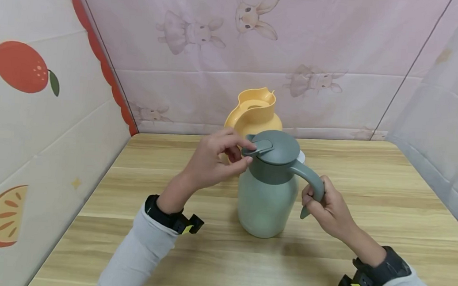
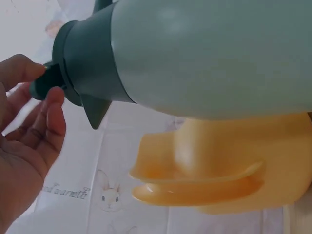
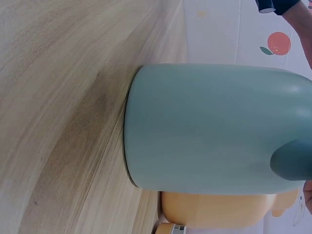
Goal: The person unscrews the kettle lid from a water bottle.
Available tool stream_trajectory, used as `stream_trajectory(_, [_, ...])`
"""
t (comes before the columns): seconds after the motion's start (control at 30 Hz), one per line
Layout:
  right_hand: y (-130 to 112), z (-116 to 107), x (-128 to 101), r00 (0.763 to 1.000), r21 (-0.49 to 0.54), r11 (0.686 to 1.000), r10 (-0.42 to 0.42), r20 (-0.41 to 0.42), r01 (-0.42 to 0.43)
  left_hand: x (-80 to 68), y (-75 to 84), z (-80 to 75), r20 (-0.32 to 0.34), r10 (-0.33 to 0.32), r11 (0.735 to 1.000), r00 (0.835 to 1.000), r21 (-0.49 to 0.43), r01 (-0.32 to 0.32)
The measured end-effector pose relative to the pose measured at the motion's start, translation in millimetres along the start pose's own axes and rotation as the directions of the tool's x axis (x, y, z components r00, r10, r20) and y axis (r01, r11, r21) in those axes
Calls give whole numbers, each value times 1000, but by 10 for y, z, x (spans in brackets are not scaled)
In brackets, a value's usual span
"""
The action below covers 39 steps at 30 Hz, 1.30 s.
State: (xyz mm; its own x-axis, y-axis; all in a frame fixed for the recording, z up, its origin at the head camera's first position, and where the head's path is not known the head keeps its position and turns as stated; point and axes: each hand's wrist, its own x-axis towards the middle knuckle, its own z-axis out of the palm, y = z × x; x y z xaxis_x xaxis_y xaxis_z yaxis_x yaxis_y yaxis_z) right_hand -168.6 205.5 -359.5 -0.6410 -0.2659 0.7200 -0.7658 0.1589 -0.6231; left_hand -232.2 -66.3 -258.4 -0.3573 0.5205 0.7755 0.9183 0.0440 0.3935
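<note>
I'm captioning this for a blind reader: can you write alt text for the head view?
A person's right hand grips the handle of a green insulated jug standing on a wooden table, while the left hand pinches the lever on its lid. A yellow jug stands behind.

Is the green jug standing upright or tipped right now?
Upright: the green jug stands with its base flat on the table, lid on top, right hand on its handle.

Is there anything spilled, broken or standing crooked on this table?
Nothing stands out. The green jug stands upright on the table, its lid on. The right hand holds its handle and the left hand pinches the lid's tab. The yellow jug behind is also upright. No spill is visible.
</note>
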Motion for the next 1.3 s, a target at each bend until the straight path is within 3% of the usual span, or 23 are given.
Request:
stream_trajectory(0.2, [0, 3, -2, 1000, 4, 1000, 7, -5, -7, -23, -26, 54, -45, 109, 994, 993, -1, -109])
stream_trajectory(0.5, [3, -2, 2, 1000, 13, 1000, 14, -6, -14, -9, 36, 163, -126, 215, 972, 968, 126, -199])
stream_trajectory(0.63, [-4, -10, -2, 1000, -4, 1000, 23, -12, -23, -22, 90, 247, -176, 244, 954, 954, 219, -204])
stream_trajectory(0.87, [-14, 3, 1, 999, -14, 999, 29, -24, -30, -14, 189, 397, -233, 223, 926, 947, 353, -131])
stream_trajectory(1.17, [-20, -2, 2, 999, -24, 999, 31, -28, -32, -2, 240, 508, -230, 299, 844, 926, 517, -144])
stream_trajectory(1.3, [-17, -7, -3, 999, -15, 1000, 26, -29, -27, 41, 289, 539, -172, 318, 793, 932, 588, -162])
